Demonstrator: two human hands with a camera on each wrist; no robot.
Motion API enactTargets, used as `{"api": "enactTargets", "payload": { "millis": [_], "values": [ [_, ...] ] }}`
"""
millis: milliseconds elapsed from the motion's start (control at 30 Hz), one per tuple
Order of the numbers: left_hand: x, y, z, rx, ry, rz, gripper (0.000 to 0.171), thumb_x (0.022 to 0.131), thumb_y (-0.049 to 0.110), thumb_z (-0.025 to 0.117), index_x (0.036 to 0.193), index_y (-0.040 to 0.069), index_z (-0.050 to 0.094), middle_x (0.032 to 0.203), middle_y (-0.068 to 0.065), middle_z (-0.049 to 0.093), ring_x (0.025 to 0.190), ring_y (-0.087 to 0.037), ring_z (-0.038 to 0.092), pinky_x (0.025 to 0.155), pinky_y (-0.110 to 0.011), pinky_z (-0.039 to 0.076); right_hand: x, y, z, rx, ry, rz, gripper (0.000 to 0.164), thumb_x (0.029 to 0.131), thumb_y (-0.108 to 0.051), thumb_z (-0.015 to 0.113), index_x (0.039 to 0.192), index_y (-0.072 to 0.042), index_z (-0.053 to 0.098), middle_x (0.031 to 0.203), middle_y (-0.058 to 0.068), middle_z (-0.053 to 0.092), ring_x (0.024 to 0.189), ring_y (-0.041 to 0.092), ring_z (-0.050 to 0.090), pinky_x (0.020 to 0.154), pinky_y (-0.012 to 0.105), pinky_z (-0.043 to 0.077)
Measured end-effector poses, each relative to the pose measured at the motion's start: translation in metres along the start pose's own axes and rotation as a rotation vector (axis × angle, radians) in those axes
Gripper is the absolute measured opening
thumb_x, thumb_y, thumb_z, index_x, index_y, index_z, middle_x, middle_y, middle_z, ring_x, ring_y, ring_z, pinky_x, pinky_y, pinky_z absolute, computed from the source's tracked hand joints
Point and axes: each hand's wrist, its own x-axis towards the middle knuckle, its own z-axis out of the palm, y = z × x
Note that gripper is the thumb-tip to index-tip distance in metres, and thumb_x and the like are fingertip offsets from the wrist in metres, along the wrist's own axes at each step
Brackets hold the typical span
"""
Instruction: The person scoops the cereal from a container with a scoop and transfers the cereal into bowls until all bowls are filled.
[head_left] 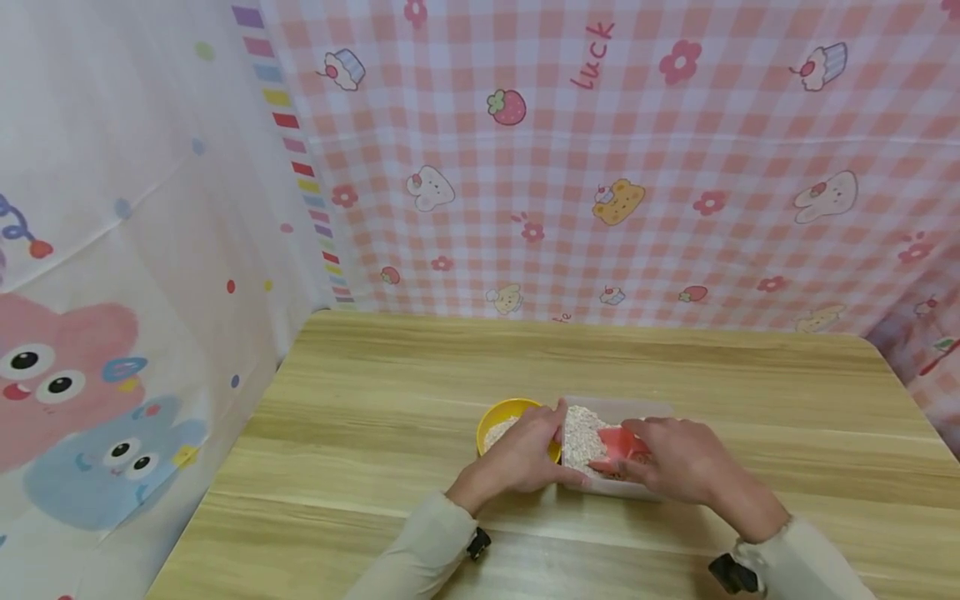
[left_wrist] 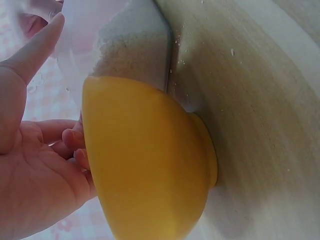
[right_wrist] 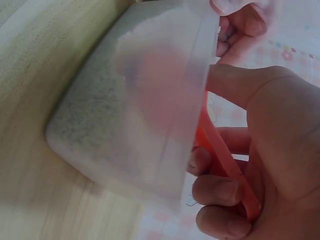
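A clear plastic box [head_left: 637,492] of pale flakes [head_left: 583,437], which look like oats, stands on the wooden table. My right hand [head_left: 678,458] grips the handle of a red scoop [right_wrist: 225,155]; its head is down inside the box among the flakes. With my left hand [head_left: 521,454] I hold the box's left end, the thumb at its near side and the fingers by the rim. Directly left of the box is a yellow bowl [left_wrist: 145,160] with some of the same flakes inside, partly hidden under my left hand in the head view.
The wooden table [head_left: 375,375] extends round the box and bowl. A few loose crumbs [left_wrist: 180,45] lie by the box. Behind hangs a pink checked cloth [head_left: 465,233], and a white printed cloth [head_left: 172,275] hangs at the left.
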Motion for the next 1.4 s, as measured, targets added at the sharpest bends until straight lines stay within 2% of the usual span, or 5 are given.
{"api": "enactTargets", "payload": {
  "millis": [267, 433, 700, 967, 1400],
  "values": [
    [0.000, 0.003, -0.001, 0.011, 0.007, 0.019, 0.112, 0.074, 0.052, 0.083, 0.153, -0.004, 0.027, 0.090, -0.001, 0.055, 0.086, -0.009, 0.043, 0.070, -0.019, 0.037, 0.003, 0.001, 0.008, 0.018, 0.056, -0.013, 0.053, 0.085, -0.045, 0.075, 0.123, -0.009, 0.065, 0.083, -0.003, 0.063, 0.064, 0.010, 0.046, 0.054, 0.029, 0.037],
    [0.000, 0.004, -0.001, 0.012, 0.007, 0.013, 0.112, 0.073, 0.053, 0.083, 0.154, -0.002, 0.027, 0.090, 0.001, 0.054, 0.085, -0.008, 0.043, 0.068, -0.019, 0.037, 0.005, 0.002, 0.011, 0.007, 0.067, -0.024, 0.055, 0.084, -0.045, 0.075, 0.125, -0.009, 0.064, 0.087, -0.001, 0.065, 0.064, 0.011, 0.044, 0.054, 0.029, 0.034],
    [-0.001, 0.002, -0.003, 0.018, 0.004, 0.007, 0.111, 0.074, 0.052, 0.083, 0.154, -0.002, 0.027, 0.092, 0.000, 0.054, 0.084, -0.008, 0.043, 0.069, -0.019, 0.037, 0.007, 0.002, 0.018, -0.017, 0.146, -0.058, 0.058, 0.082, -0.052, 0.075, 0.122, -0.011, 0.066, 0.071, -0.010, 0.053, 0.058, 0.006, 0.041, 0.051, 0.027, 0.034],
    [0.000, 0.002, -0.003, 0.063, -0.009, -0.010, 0.111, 0.074, 0.056, 0.081, 0.154, 0.001, 0.028, 0.088, 0.004, 0.052, 0.080, -0.008, 0.042, 0.063, -0.018, 0.035, 0.004, 0.006, 0.024, -0.050, 0.233, -0.069, 0.058, 0.080, -0.059, 0.074, 0.120, -0.017, 0.069, 0.069, -0.012, 0.050, 0.054, 0.003, 0.037, 0.050, 0.024, 0.033],
    [0.000, 0.002, -0.004, 0.055, -0.012, -0.022, 0.111, 0.074, 0.054, 0.082, 0.154, 0.001, 0.028, 0.087, 0.004, 0.051, 0.079, -0.007, 0.040, 0.063, -0.018, 0.032, -0.005, 0.018, 0.027, -0.008, 0.300, -0.119, 0.054, 0.078, -0.048, 0.080, 0.120, -0.016, 0.071, 0.102, 0.001, 0.073, 0.061, -0.001, 0.042, 0.055, 0.023, 0.038]
  ]
}}
